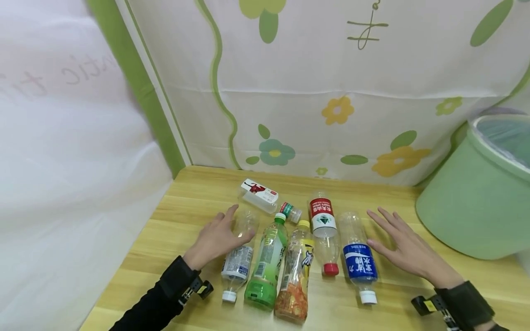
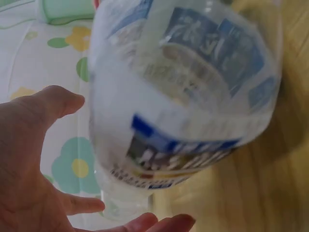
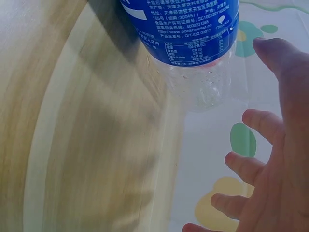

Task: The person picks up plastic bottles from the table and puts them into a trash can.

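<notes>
My left hand (image 1: 217, 240) spreads its fingers beside a clear plastic bottle (image 1: 237, 265) with a white-and-blue label and a white cap. In the left wrist view that bottle (image 2: 178, 145) is close to the thumb and fingers, which are not closed round it. On the other side, my right hand (image 1: 407, 248) hovers with straight, parted fingers next to a blue-labelled bottle (image 1: 360, 263). A gap separates hand and bottle in the right wrist view. Between the hands lie a green bottle (image 1: 267, 264), a yellow-capped bottle (image 1: 295, 278) and a red-labelled bottle (image 1: 323, 216).
Farther back on the wooden table (image 1: 186, 202) lie a clear bottle with a white label (image 1: 260, 195) and a small green-labelled bottle (image 1: 290, 212). At the right stands a light green bin (image 1: 476, 197) with a plastic liner. Patterned cloth (image 1: 290, 110) hangs behind the table.
</notes>
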A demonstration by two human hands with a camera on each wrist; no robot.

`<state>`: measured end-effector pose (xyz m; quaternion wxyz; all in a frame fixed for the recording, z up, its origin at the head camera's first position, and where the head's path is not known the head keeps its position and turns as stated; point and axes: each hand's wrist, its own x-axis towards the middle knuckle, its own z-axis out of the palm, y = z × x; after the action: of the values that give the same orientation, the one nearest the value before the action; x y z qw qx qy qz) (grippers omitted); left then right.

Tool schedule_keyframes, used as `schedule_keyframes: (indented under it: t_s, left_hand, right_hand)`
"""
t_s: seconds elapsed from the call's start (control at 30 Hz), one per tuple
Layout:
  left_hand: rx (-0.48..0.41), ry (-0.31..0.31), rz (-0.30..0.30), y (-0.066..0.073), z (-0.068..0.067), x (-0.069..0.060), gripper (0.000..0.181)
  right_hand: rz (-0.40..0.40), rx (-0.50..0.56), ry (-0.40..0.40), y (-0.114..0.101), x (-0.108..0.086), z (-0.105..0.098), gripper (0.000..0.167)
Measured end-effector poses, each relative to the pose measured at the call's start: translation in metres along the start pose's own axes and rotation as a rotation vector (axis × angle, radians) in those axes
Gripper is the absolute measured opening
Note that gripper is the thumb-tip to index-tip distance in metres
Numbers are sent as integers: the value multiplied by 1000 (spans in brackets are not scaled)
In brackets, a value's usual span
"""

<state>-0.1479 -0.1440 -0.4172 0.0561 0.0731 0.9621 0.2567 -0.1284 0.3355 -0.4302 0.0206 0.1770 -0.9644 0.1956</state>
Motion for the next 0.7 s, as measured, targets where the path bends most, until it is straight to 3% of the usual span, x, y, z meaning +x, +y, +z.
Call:
schedule_keyframes:
  t_s: [0.3, 0.7]
  left_hand:
    - [-39, -71, -28, 0, 9, -3, 109]
    - [-107, -113, -10, 3, 8, -3, 94]
  right_hand:
    - [10, 4, -14, -1, 0, 1, 82]
    - [11, -2, -19, -2, 0, 4, 84]
